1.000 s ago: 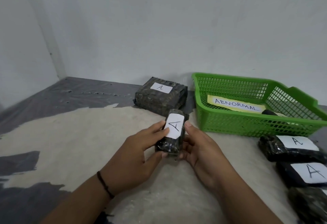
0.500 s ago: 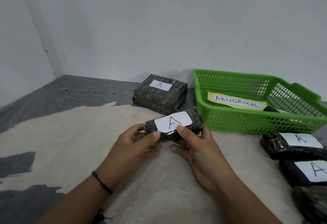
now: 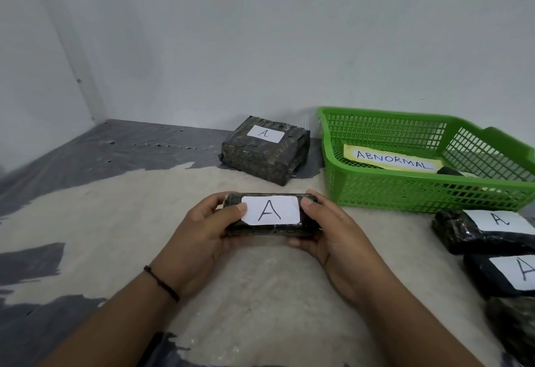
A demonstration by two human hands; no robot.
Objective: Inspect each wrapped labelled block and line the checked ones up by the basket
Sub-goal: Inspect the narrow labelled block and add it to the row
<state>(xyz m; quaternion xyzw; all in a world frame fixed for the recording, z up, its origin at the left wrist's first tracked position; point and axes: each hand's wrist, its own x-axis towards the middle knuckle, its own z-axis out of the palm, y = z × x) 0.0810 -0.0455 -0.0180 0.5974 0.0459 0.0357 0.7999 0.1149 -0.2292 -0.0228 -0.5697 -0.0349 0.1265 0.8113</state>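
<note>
Head view, block in hand: a dark wrapped block (image 3: 270, 216) sits at lower centre of the frame, held level above the pale surface, its long side running left to right, white "A" label (image 3: 270, 210) facing up and reading upright.
Left hand: the left hand (image 3: 199, 239) grips the block's left end, fingers (image 3: 228, 239) curled under it and thumb on the label's edge.
Right hand: the right hand (image 3: 333, 239) clamps the right end the same way, thumb on top, fingers underneath.
Just changed: a second ago the block stood on end with the label upright between the hands; half a second ago it was tilted; now it lies flat and square to the camera.
Meaning for the task: this looks like the label face being read, so inspection of this block seems under way or nearly done; it is not yet placed in the row.
Basket: the green basket (image 3: 362, 190) stands at right of centre, near the block but not touching it, with an "ABNORMAL" sign (image 3: 390, 161) inside and a dark item only partly seen.
Checked row: labelled blocks (image 3: 463, 233) lie in a line below the basket at the right edge, running down the frame.
Waiting block: a larger wrapped block (image 3: 260, 155) marked "A" rests by the wall, left of the basket.
Other differences: the camera now sits closer and lower, so the basket and row appear shifted right.
</note>
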